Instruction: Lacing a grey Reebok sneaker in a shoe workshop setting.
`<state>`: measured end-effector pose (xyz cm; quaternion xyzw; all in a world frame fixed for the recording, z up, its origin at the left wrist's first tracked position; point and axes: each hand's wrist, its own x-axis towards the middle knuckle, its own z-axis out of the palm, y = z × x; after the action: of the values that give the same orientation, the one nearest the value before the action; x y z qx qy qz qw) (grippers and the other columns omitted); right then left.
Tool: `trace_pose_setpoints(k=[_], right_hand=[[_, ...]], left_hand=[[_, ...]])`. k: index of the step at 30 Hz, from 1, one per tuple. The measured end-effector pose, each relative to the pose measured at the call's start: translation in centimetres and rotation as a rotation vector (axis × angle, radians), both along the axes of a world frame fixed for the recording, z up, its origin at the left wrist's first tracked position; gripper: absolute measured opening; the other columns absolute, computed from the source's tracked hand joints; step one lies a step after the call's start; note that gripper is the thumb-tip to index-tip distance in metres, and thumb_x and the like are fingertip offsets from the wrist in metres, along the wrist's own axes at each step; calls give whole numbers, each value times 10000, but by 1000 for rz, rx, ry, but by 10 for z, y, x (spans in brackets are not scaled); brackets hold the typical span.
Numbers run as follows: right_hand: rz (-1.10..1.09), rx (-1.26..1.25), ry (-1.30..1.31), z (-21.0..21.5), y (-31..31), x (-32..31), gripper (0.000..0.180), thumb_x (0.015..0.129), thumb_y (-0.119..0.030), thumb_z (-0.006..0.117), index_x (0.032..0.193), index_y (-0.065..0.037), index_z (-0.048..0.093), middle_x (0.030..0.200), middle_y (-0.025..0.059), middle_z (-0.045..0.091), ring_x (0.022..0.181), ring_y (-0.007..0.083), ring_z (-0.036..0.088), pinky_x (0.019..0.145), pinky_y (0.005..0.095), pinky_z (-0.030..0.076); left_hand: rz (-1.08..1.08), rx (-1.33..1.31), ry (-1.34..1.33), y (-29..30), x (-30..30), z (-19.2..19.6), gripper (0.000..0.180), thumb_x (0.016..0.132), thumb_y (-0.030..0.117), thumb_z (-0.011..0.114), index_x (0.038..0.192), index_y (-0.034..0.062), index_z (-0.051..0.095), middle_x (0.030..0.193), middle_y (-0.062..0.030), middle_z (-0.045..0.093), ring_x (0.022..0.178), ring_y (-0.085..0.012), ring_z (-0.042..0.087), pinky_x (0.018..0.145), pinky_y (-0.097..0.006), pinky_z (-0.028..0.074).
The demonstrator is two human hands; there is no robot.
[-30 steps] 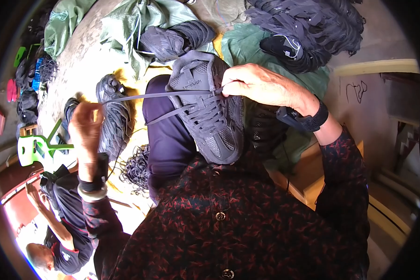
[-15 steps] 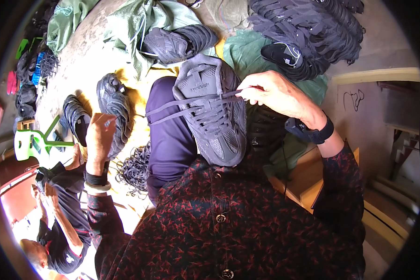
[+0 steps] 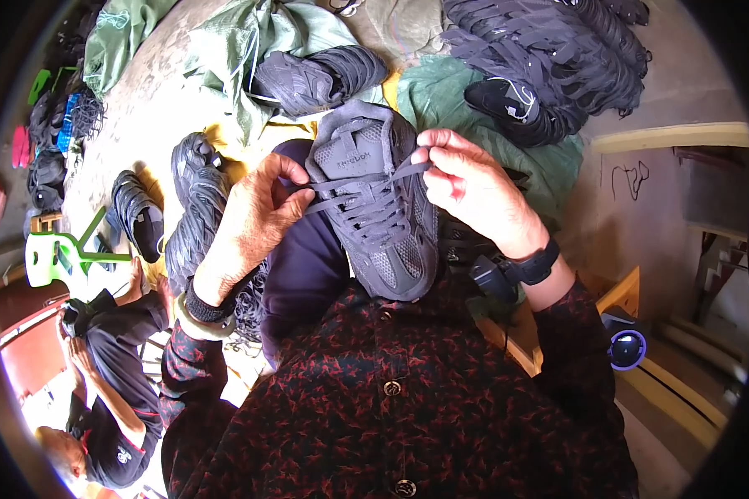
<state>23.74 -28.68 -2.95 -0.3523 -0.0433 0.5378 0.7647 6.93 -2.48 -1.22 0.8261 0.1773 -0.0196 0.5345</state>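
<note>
Setting: a bare concrete floor strewn with green sacks and dark shoes; a yellow-edged step runs at 4 o'clock.
Centre: a dark grey sneaker rests sole-down on the person's lap, toe pointing to 12 o'clock, over a dark blue trouser leg.
Left hand: at 9 o'clock of the sneaker, fingers pinched shut on one end of the grey lace.
Right hand: at 3 o'clock of the sneaker, thumb and forefinger clamped on the lace's other end; a black wristband circles the wrist.
Lace: stretched across the upper eyelets between the two hands, which stand apart.
Surroundings: a heap of black shoe uppers at 1 o'clock; a matching pair of shoes at 12 o'clock; more dark shoes at 9 o'clock.
Background: another person in dark clothes sits at 8 o'clock beside a light green plastic stool.
</note>
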Motion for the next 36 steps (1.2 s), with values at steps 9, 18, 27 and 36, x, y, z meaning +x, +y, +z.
trace_pose_setpoints(k=[9, 18, 27, 36], right_hand=[[-45, 173, 124, 4, -1, -9, 284, 983, -58, 554, 1265, -95, 555, 1053, -9, 637, 563, 25, 373, 584, 218, 368], [-179, 47, -4, -6, 1, -26, 475, 976, 4, 589, 1431, -52, 466, 1185, 43, 637, 615, 12, 429, 588, 186, 423], [-100, -320, -453, 3, 12, -31, 404, 955, -34, 651, 1351, -50, 573, 1025, 57, 650, 672, 44, 553, 597, 241, 557], [-81, -326, -459, 6, 12, -33, 364, 951, -44, 656, 1309, -34, 588, 1003, 67, 634, 658, 53, 537, 693, 294, 621]], left_hand=[[-29, -219, -34, 0, -4, 1, 158, 951, 118, 720, 1022, 5, 635, 815, 25, 600, 779, -40, 518, 717, -228, 450], [-49, -261, 13, 10, -12, 5, 105, 965, 111, 696, 961, 10, 665, 838, 38, 623, 802, -50, 530, 753, -243, 451], [90, -230, -6, 53, -52, -5, 120, 981, 120, 673, 892, 64, 616, 780, 72, 510, 721, -25, 446, 668, -203, 382], [166, -180, 1, 96, -78, -2, 148, 978, 170, 681, 886, 74, 617, 841, 57, 567, 816, -39, 480, 788, -220, 383]])
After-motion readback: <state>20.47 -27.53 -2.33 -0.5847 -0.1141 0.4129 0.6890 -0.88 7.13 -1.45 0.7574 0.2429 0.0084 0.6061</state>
